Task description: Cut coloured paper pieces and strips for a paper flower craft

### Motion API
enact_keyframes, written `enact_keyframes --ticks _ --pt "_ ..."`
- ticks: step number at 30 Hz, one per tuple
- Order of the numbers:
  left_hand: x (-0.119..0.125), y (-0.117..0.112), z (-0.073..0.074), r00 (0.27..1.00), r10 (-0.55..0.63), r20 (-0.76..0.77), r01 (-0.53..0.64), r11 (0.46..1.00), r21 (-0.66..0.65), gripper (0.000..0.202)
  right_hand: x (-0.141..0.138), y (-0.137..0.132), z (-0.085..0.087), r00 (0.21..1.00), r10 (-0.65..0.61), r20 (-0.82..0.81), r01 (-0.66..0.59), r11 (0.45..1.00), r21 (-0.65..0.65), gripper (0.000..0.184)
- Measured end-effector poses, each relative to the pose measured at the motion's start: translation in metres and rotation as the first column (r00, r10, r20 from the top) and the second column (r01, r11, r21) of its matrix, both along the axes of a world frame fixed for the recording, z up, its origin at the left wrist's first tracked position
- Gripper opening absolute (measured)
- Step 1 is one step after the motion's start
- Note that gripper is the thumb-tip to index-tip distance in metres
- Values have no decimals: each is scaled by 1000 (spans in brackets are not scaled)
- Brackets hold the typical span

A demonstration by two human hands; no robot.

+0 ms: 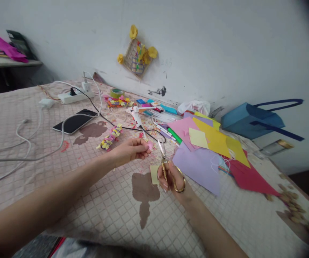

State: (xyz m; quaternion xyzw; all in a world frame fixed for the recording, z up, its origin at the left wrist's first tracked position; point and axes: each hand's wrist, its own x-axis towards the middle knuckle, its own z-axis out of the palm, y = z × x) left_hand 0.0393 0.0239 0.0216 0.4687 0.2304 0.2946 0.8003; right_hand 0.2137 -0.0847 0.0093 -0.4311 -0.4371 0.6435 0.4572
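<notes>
Scissors with gold handles [164,168] sit in the person's right hand [172,179], fingers curled firmly through the bows, the blades pointing up and parted only narrowly. The left hand [130,152] reaches in from the other side, thumb and fingertips closed in a tight, narrow pinch on what looks like a small pink paper scrap [150,145]. That scrap sits near the blade tips, not between them. A pale yellow paper slip [154,174] lies on the quilted bedcover [111,211], just beside the right hand.

Past the hands, a lilac paper sheet [197,168] overlaps pink, yellow and red sheets in a loose fan. A white glue gun [136,116] lies among the clutter, near a strip of paper flowers [109,138] and a roll of tape [117,93].

As for containers, a blue tote bag [251,122] slumps against the wall, its dark handles raised, and a white plastic bag [194,106] sits beside the paper pile. From here, I can't make out what either one holds.
</notes>
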Motion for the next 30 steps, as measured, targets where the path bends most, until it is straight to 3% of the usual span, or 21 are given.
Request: enact_keyframes --ticks 2,5,10,13,16,22,30 --pt "1 -2 1 999 30 -19 -30 1000 -6 15 -1 -2 -1 981 -77 180 64 995 79 44" --pt "2 -4 1 998 59 -38 -60 998 -17 16 -2 -4 -1 884 -176 434 91 973 210 36" --pt "5 -8 3 992 127 -17 -128 990 -52 17 -4 -6 -2 581 -329 745 21 920 390 33" --pt "7 -12 4 989 151 -1 -151 987 -64 17 -5 -6 -1 409 -381 829 -14 906 424 33" --pt "9 -15 4 985 171 0 -171 983 -61 18 -7 -7 1 299 -403 865 -36 901 432 32" --pt "10 -18 3 980 198 15 -197 979 -48 20 -8 -7 3 174 -409 896 -70 902 425 31" --pt "12 -20 2 977 213 20 -211 975 -63 19 -7 -8 4 126 -401 907 -97 905 414 34"
